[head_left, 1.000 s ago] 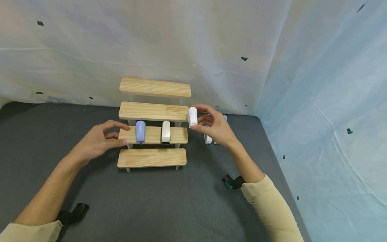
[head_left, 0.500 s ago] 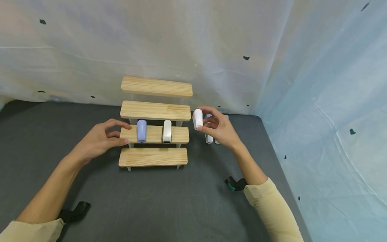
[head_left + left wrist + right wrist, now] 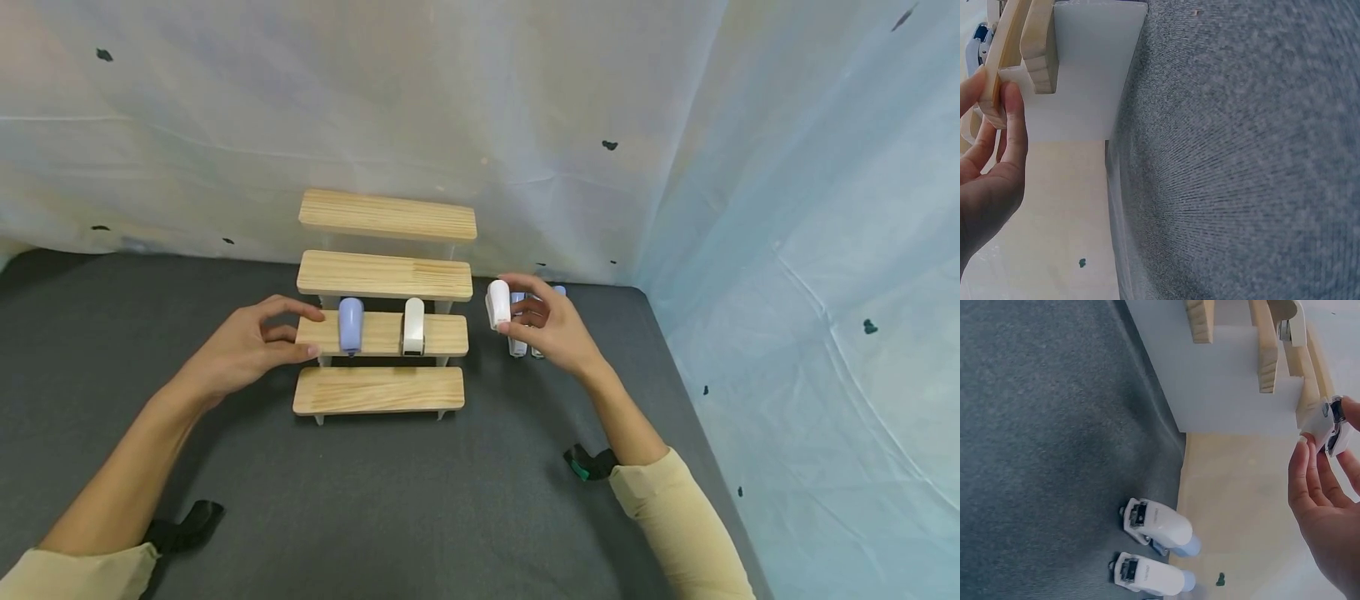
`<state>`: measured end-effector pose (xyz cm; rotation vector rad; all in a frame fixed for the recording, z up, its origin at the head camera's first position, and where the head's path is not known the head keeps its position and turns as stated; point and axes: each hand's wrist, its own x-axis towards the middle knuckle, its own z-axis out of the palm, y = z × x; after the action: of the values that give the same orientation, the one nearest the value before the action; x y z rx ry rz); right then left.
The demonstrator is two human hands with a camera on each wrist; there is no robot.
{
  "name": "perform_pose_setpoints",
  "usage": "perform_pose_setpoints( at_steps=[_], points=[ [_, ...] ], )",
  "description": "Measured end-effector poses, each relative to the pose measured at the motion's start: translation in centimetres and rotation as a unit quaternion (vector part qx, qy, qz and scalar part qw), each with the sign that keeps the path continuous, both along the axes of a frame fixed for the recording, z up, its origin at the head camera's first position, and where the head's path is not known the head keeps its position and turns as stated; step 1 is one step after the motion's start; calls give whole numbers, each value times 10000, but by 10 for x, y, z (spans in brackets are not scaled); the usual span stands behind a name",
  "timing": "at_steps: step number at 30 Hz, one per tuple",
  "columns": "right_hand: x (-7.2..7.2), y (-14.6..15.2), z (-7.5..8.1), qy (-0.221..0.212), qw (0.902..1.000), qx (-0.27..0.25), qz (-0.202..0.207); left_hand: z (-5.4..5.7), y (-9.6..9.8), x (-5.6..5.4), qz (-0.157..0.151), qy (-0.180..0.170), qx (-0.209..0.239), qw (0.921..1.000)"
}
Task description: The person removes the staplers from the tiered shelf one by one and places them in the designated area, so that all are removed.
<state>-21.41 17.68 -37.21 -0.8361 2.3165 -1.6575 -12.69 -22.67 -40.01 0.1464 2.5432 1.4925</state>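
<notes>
My right hand (image 3: 555, 333) pinches a small white stapler (image 3: 498, 305) in the air, just right of the wooden stepped shelf (image 3: 386, 275). In the right wrist view, the metal end of that stapler (image 3: 1336, 425) shows between thumb and fingers. With thumb and fingers, my left hand (image 3: 236, 346) grips the left end of the second board from the bottom. On this board stand a lavender stapler (image 3: 350, 325) and, apart from it to the right, a cream-white stapler (image 3: 413, 327).
On the dark grey tabletop (image 3: 375, 500), right of the shelf, white staplers (image 3: 1160, 522) stand with light blue ones behind, partly hidden by my right hand in the head view. A pale curtain (image 3: 525, 125) hangs behind and at the right.
My right hand has carried the white stapler right and slightly down, away from the shelf's edge. The left hand keeps its hold on the board.
</notes>
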Motion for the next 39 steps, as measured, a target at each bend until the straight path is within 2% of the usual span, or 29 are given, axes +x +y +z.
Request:
perform_pose_setpoints(
  at_steps=[14,23,32,39],
  points=[
    [3,14,-15,13,9997,69,-231,1,0,0,0,23,63,10000],
    [4,26,-21,-144,9996,26,-232,1,-1,0,15,4,16,10000],
    [4,41,-33,-324,9985,-122,-427,2,2,0,-3,-102,35,9999],
    [4,49,-38,-285,9975,91,-647,0,1,0,46,-145,-25,9999]
  ],
)
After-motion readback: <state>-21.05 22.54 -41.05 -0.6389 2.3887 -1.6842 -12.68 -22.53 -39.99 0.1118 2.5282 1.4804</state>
